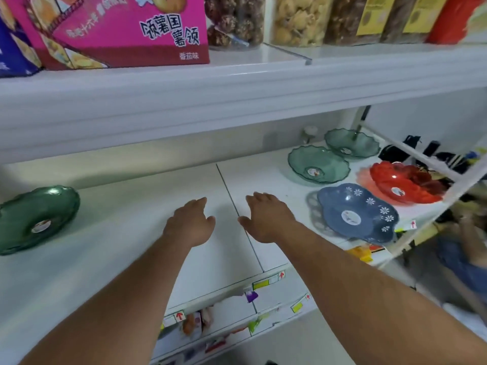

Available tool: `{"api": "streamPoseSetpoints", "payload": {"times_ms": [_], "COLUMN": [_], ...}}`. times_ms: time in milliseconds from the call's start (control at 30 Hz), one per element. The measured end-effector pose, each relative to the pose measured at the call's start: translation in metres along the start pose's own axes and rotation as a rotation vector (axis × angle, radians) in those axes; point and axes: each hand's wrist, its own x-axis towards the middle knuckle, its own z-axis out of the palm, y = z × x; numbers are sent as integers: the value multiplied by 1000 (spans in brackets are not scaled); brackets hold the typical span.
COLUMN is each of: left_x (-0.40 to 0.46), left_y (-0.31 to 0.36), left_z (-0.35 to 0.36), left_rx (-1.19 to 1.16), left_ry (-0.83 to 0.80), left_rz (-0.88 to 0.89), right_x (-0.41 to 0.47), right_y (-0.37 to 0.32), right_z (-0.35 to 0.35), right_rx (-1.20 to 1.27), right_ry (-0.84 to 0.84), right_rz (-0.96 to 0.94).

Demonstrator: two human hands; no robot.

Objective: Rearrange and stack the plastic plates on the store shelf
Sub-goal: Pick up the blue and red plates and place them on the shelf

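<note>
Two empty hands, left hand (190, 224) and right hand (266, 219), hover spread open over the white shelf (131, 233); the dark green scalloped plastic plate (37, 218), tilted up, lies far left, the blue flowered plastic plate (357, 213) just right.

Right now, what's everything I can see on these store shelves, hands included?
dark green plate: 1, dark green, far left of the middle shelf, alone
light green plates: 2, clear pale green, right rear, side by side
red plate: 1, red, far right
blue plate: 1, blue with white flowers, right front, nearest the edge
pink box: 1, pink, upper shelf left
clear jars: several, with brownish and beige snacks, upper shelf right
price tags: several, yellow and white, along shelf edges
left hand: 1, open, empty, mid-shelf
right hand: 1, open, empty, beside it
</note>
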Motion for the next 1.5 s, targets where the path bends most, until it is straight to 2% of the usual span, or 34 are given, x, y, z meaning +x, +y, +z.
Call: {"api": "streamPoseSetpoints", "payload": {"times_ms": [267,500,800,1000,1267,1500], "left_x": [-6,-6,-6,-12,13,66], "left_y": [59,122,243,308,341,348], "left_z": [24,40,78,101,112,116], "left_rx": [-49,-87,-201,-220,-206,-209], "left_ry": [-58,-51,-5,45,43,65], "left_rz": [134,154,68,-14,-43,-39], "right_x": [-41,-56,-72,-77,-53,-13], "right_y": [55,121,266,341,383,397], "right_z": [-13,-22,-40,-46,-49,-52], "right_rx": [-36,1,43,58,124,78], "right_ry": [25,52,119,98,88,88], "right_rz": [140,179,157,128,94,108]}}
